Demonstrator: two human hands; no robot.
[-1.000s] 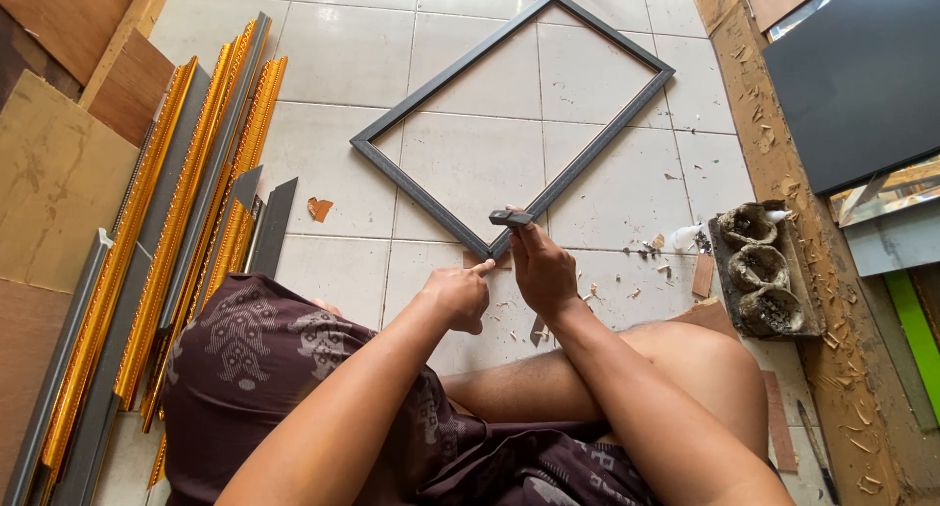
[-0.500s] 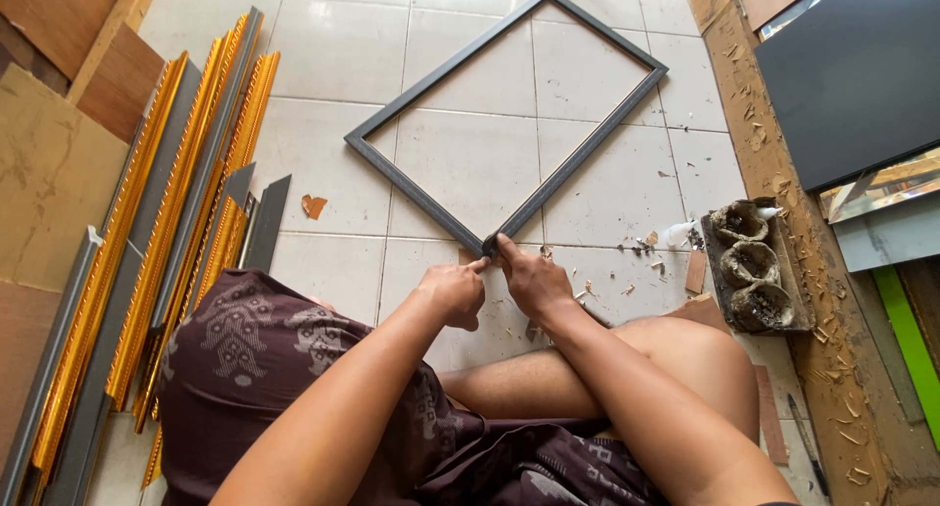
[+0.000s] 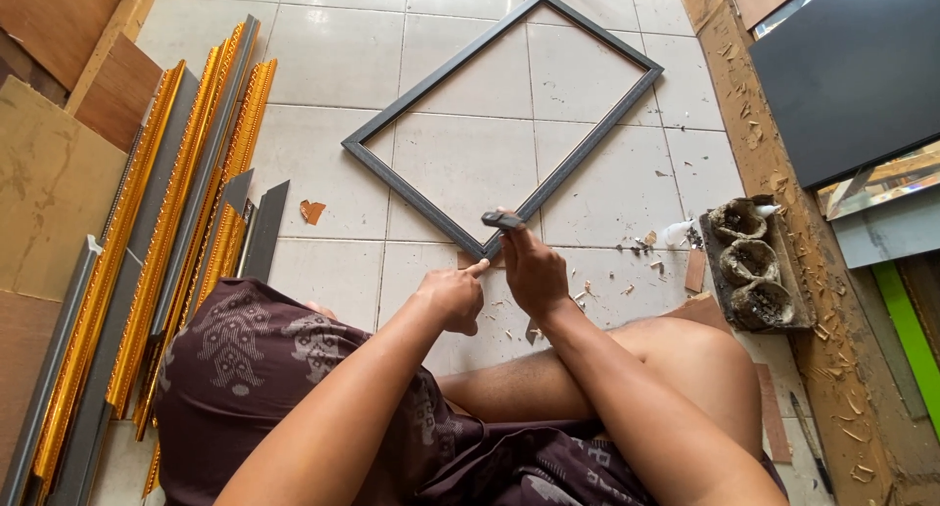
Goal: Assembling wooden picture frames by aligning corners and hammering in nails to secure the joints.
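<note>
A picture-framing workshop: gold and grey moulding lengths (image 3: 186,232) lie on the tiled floor (image 3: 333,66), wood shavings (image 3: 832,369) scattered about.

Left hand (image 3: 452,296): loosely curled, forefinger stretched forward, palm down.
Right hand (image 3: 532,267): closed in a fist — knuckles up, just beside the left.
Forearms: both reach forward from the bottom edge and converge at the hands.
Legs: folded — one bare knee sits under the right forearm.
</note>
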